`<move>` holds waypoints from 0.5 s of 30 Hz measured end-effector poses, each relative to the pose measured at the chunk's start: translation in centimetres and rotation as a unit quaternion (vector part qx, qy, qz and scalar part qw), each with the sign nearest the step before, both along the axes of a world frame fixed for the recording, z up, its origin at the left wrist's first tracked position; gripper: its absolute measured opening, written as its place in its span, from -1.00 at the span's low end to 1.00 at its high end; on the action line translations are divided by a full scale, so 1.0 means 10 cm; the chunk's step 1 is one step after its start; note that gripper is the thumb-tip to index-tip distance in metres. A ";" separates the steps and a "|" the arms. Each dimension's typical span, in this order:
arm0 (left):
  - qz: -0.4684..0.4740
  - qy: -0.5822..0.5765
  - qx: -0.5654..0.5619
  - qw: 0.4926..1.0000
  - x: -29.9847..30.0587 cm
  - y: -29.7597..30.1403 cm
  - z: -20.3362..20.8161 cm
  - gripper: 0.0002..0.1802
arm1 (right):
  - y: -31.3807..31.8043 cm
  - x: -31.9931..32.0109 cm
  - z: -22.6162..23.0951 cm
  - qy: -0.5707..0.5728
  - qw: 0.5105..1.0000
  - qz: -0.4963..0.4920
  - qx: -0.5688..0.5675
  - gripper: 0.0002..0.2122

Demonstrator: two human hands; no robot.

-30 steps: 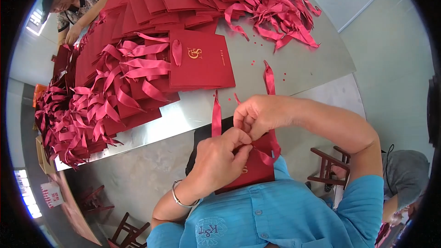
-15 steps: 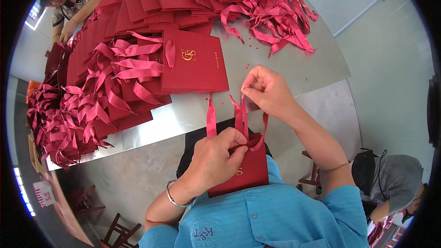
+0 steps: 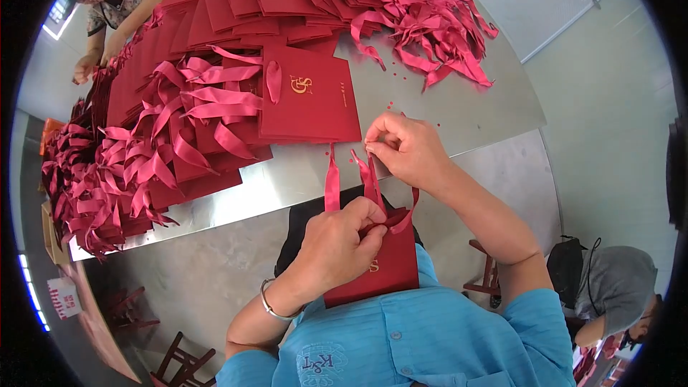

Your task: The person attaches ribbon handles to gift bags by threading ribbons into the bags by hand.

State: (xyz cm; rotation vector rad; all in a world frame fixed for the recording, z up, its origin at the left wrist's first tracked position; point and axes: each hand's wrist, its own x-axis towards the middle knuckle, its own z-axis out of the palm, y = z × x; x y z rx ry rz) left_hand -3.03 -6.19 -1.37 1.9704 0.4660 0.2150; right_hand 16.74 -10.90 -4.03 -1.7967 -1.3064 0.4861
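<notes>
A small red paper gift bag [image 3: 390, 269] with gold print rests against my front. My left hand [image 3: 331, 247], closed, pinches its upper edge between thumb and fingers. Above the bag my right hand [image 3: 410, 149] is closed on the tip of a pink-red ribbon [image 3: 372, 172], which runs down toward the bag's mouth. Another ribbon strand [image 3: 332, 185] stands up beside my left hand, and a short loop [image 3: 408, 218] hangs at the bag's right side. The inside of the bag is hidden from view.
On the metal table [image 3: 502, 100] lie stacked red bags [image 3: 312, 100], many with ribbon handles [image 3: 161, 161]. A heap of loose ribbons [image 3: 444, 29] sits at the far right. A co-worker [image 3: 122, 0] works at far left, another person [image 3: 616, 279] at right. Wooden stools [image 3: 183, 362] stand below.
My right hand has moved slightly left with the ribbon tip, bringing it nearer the other ribbon end. My left hand and the bag have stayed put. The far-left co-worker's hand has shifted.
</notes>
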 end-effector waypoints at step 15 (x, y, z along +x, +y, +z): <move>0.003 0.002 -0.026 1.000 -0.02 0.00 0.04 -0.84 | 0.01 -0.01 -0.04 0.078 0.997 -0.009 -0.015 -0.93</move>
